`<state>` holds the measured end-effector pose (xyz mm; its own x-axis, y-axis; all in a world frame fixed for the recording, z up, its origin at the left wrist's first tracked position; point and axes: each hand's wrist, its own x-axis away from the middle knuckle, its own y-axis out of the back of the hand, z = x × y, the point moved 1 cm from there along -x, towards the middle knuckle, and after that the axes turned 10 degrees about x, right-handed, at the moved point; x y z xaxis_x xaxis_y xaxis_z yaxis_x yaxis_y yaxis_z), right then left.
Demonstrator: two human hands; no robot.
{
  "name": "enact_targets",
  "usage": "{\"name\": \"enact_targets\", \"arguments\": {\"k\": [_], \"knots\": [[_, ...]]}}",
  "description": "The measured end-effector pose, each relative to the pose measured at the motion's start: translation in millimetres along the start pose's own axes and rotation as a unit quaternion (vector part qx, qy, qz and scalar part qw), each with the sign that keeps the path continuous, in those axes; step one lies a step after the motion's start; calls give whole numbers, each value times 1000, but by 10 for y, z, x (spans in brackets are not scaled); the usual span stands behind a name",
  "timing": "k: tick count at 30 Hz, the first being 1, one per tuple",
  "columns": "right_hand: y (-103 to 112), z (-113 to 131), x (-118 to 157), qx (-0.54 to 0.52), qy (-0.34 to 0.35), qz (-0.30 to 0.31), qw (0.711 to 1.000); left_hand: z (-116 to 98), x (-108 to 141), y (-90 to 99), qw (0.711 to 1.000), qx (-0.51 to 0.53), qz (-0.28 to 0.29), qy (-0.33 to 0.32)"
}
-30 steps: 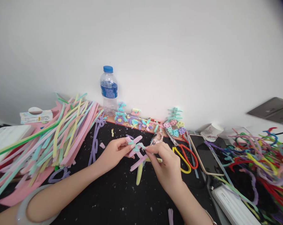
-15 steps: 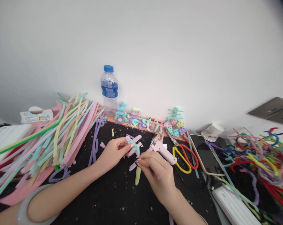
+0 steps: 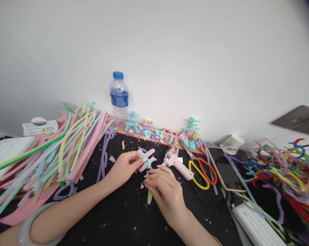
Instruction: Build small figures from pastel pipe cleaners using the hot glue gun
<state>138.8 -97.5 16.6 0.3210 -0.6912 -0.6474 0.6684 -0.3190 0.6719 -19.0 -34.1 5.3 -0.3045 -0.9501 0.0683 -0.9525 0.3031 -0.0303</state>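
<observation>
My left hand pinches a small craft piece of pink pipe cleaner with a teal pipe cleaner wrapped across its middle. Just below and to the right, my right hand is closed, thumb and fingers together at the lower end of the teal strand; the fingertips partly cover it. A yellow-green pipe cleaner piece sticks out beneath the right fingers. Behind my right hand lies a pink glue gun, and beside it are scissors with yellow and red handles.
A water bottle stands by the wall, next to a board of finished pipe cleaner shapes. Pastel pipe cleaners pile up at left, coloured ones at right. A phone, paper cup and white power strip lie right.
My right hand has moved slightly left and down, drawing along the teal strand. The left hand stays almost in place with the pink and teal piece.
</observation>
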Motion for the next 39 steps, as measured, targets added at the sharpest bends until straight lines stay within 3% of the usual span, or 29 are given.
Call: {"name": "enact_targets", "arguments": {"k": [39], "knots": [[-39,41,97,20,-34,20,999,-63,5,17,1000,-11,-19,10]]}}
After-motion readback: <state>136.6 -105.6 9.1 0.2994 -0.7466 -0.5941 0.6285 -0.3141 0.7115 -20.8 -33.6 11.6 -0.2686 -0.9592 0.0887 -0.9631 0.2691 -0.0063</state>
